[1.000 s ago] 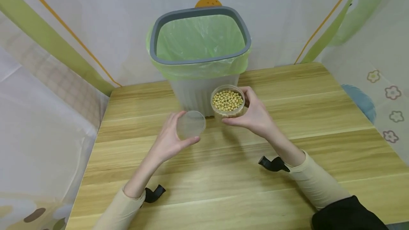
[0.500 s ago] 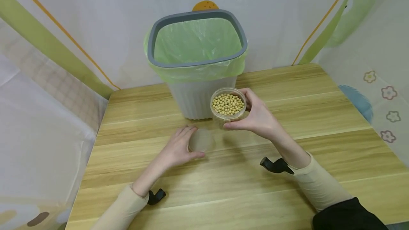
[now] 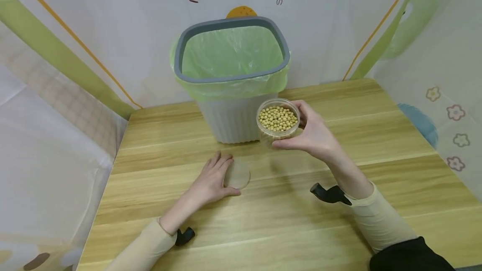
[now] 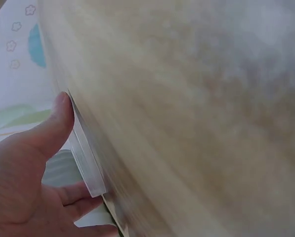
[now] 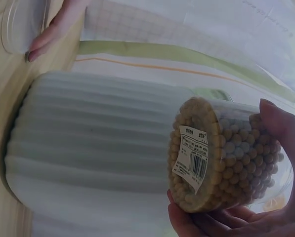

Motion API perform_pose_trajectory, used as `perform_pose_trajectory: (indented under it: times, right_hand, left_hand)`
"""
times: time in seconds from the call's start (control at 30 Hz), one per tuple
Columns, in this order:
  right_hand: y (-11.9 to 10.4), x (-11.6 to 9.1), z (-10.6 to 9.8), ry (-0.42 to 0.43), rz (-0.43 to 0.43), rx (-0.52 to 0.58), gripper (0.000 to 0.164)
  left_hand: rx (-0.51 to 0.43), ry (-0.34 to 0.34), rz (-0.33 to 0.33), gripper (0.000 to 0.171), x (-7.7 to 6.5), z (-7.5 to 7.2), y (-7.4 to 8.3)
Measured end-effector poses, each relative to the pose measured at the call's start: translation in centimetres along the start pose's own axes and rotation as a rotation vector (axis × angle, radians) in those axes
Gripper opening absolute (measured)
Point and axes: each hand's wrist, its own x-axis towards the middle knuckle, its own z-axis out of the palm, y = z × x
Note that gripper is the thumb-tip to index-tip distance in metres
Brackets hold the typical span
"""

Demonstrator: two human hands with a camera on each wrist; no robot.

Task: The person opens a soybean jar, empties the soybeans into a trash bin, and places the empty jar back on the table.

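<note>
Nearest, two cream sleeves (image 3: 144,244) reach in over the pale wood-grain desk (image 3: 263,229). Beyond them, the left hand (image 3: 212,182) holds a clear, round plastic lid (image 3: 239,175) by its edge, thumb on one side and fingers on the other. That lid has just been lowered from mid-air to lie flat at the desk's surface; whether it bears its full weight there I cannot tell. By my reading, the left hand's part with it is almost finished, and the jar remains uncovered.

A little farther, the right hand (image 3: 315,133) has its grip wrapped around the clear, cylindrical plastic jar (image 3: 268,139), filled with round yellow beans (image 3: 278,118). The jar is clear of the desk, roughly upright, below the rim of the ribbed white bin (image 3: 233,122) with its pale green plastic liner (image 3: 229,91). Behind stands a white printed backdrop (image 3: 324,24).
</note>
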Motion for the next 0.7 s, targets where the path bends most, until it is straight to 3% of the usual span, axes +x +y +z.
perform_pose_trajectory:
  times: [0.13,0.23,0.47,0.7]
  right_hand:
    - [-0.1,-0.1,-0.5,0.017,-0.005,0.008,0.082]
    - [-0.1,-0.2,-0.9,0.033,-0.014,0.012,0.081]
    - [-0.3,-0.3,-1.6,0.057,-0.044,0.028,0.079]
    - [-0.4,-0.4,-2.0,0.060,-0.046,0.036,0.080]
  left_hand:
    - [-0.008,-0.019,-0.005,0.111,0.0,-0.3,-0.2]
    - [-0.033,-0.027,-0.025,0.115,0.1,-1.3,-0.3]
    - [-0.170,0.056,-0.109,0.103,0.0,-6.4,-1.1]
    - [-0.199,0.118,-0.171,0.097,-0.6,-11.2,-2.1]
